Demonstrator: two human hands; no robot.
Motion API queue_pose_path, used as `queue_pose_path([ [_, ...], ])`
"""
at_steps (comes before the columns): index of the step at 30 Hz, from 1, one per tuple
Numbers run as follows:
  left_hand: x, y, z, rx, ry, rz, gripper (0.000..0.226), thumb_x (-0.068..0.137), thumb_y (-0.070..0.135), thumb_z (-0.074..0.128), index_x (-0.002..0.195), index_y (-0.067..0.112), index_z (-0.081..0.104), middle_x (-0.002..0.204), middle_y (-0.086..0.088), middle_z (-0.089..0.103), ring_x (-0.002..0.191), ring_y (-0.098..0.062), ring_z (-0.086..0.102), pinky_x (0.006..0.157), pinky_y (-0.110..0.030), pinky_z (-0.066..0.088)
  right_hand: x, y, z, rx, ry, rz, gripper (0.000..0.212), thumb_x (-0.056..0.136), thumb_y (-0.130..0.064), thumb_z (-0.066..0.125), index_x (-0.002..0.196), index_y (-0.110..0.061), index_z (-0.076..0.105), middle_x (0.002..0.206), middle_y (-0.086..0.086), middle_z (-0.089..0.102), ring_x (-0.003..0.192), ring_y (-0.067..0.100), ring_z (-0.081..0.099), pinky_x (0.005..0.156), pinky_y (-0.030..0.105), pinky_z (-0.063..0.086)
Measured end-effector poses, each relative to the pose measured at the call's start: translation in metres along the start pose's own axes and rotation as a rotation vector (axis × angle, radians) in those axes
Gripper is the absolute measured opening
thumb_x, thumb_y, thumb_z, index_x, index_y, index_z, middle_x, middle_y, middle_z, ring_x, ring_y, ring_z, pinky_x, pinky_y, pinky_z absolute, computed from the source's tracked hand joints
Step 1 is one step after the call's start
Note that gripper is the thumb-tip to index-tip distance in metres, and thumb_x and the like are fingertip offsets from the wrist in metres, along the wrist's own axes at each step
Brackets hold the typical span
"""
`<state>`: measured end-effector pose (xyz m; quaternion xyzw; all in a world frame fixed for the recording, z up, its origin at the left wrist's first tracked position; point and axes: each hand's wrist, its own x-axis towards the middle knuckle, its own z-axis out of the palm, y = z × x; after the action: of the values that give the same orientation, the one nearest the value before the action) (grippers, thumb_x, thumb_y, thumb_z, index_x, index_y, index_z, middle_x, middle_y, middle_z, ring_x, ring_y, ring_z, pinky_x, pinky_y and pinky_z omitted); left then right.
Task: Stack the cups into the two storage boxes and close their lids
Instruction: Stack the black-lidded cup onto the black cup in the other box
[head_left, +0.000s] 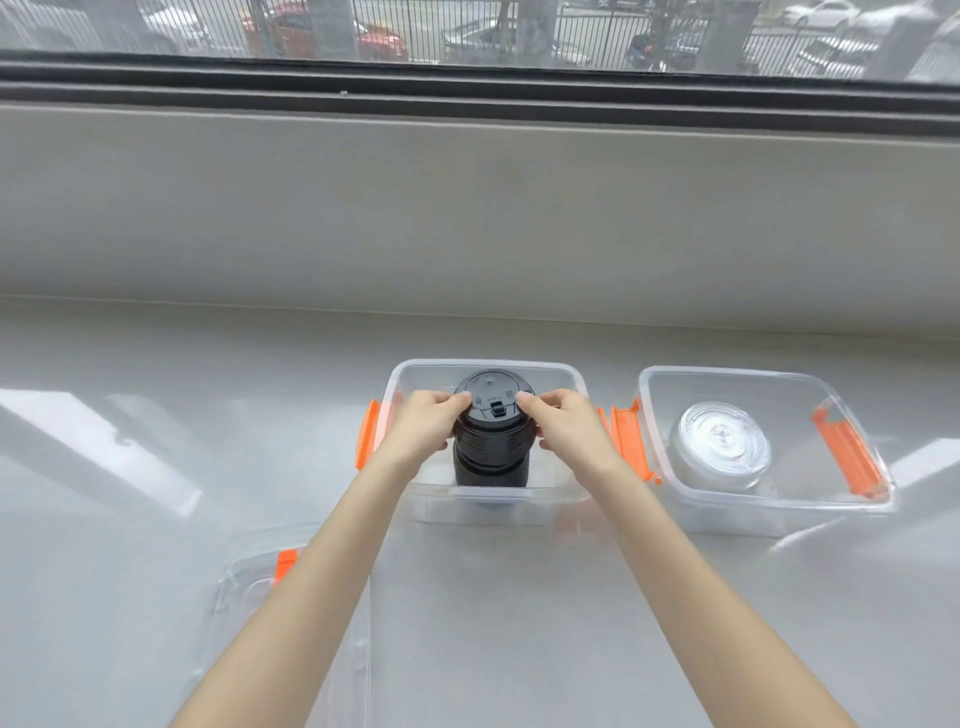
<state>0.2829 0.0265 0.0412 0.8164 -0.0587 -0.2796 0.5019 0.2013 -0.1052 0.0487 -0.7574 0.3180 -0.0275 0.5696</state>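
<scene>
Boxes: two clear storage boxes with orange latches stand open on the pale surface (156, 441), side by side; the left box (415, 499) is in the middle of the view and the right box (727, 512) is just beside it, their facing latches nearly touching.
Lids: one clear lid (249, 587) with an orange clip lies flat on the surface, near and to the left of the left box, partly under the left forearm; whether a second lid lies with it I cannot tell.
Black cups: a stack of black lidded cups (491, 441) stands upright inside the left box, rising above its rim; at least two are visible, the exact count unclear.
Clear cups: one clear lidded cup (719, 449) shows in the right box, near its middle; any more beneath it cannot be made out.
Left hand: the left hand (426, 423) is clamped on the left side of the top black cup, thumb on its lid.
Right hand: the right hand (563, 426) is clamped on the right side of the same cup.
Edges: a wall rises behind the boxes, with a window above it.
Open room: broad bare surface lies left of the boxes and in front of the right box.
</scene>
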Motion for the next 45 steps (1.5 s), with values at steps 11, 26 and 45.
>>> queue_pose_path([
  [11, 0.017, -0.015, 0.000, 0.058, -0.051, -0.141, 0.029, 0.087, 0.036, 0.046, 0.098, 0.015, 0.062, 0.100, -0.005, 0.059, 0.089, -0.023, 0.055, 0.080, -0.033, 0.046, 0.010, 0.009, 0.012, -0.097, -0.040, 0.121, 0.052, 0.087, -0.037, 0.051, 0.115, 0.007, 0.050, 0.123, 0.025, 0.057, 0.088, 0.032, 0.053, 0.084, 0.037, 0.044],
  [26, 0.013, -0.009, 0.009, 0.079, -0.114, -0.166, 0.025, 0.089, 0.035, 0.042, 0.104, 0.020, 0.055, 0.105, -0.003, 0.056, 0.093, -0.024, 0.054, 0.085, -0.035, 0.044, 0.015, 0.005, 0.010, -0.066, -0.138, 0.302, 0.037, 0.087, -0.025, 0.041, 0.112, 0.001, 0.051, 0.092, 0.008, 0.049, 0.100, 0.033, 0.057, 0.082, 0.038, 0.045],
  [45, 0.004, -0.008, 0.010, 0.110, -0.132, -0.114, 0.034, 0.091, 0.033, 0.040, 0.122, 0.022, 0.052, 0.109, 0.002, 0.052, 0.098, -0.019, 0.048, 0.067, -0.028, 0.040, 0.012, 0.004, 0.008, -0.055, -0.079, 0.230, 0.034, 0.088, -0.019, 0.039, 0.104, 0.008, 0.053, 0.090, 0.010, 0.049, 0.082, 0.025, 0.044, 0.104, 0.052, 0.038],
])
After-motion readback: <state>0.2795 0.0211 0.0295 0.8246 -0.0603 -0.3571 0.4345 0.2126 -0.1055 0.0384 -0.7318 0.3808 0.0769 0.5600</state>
